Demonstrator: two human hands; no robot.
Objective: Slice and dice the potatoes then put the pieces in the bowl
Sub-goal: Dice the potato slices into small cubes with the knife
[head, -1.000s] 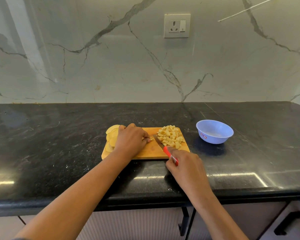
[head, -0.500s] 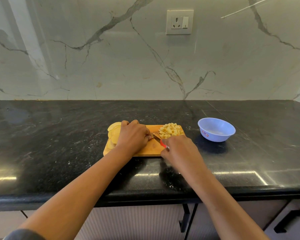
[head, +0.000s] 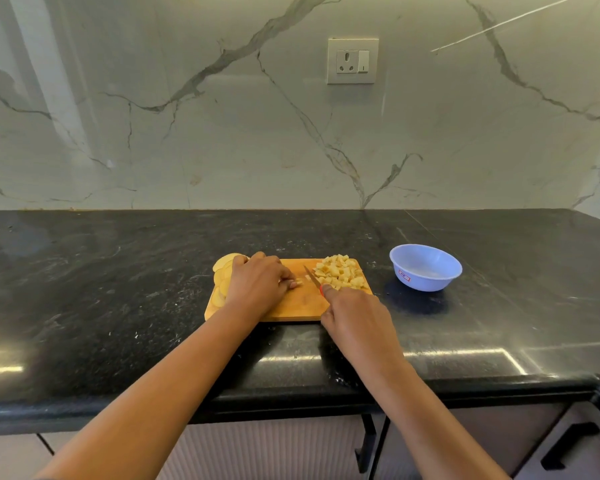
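A wooden cutting board [head: 298, 306] lies on the black countertop. A heap of diced potato [head: 342, 275] sits on its right end. Round potato slices [head: 222, 275] lie at its left edge, partly hidden by my left hand [head: 260, 285], whose curled fingers hold down a small potato strip [head: 297, 282] on the board. My right hand [head: 357, 320] grips a red-handled knife [head: 311, 277]; its blade points up the board, just right of the strip and left of the heap. The handle is almost fully hidden in my fist. A light blue bowl [head: 425, 268] stands right of the board.
The black stone countertop [head: 118, 306] runs wide to both sides, with its front edge just below my forearms. A marble wall with a socket [head: 352, 60] rises behind. Cabinet fronts with black handles [head: 568, 445] are below.
My right hand slid forward up the board, so the red handle is now nearly covered. The blade stays between the strip and the heap. My left hand has barely moved.
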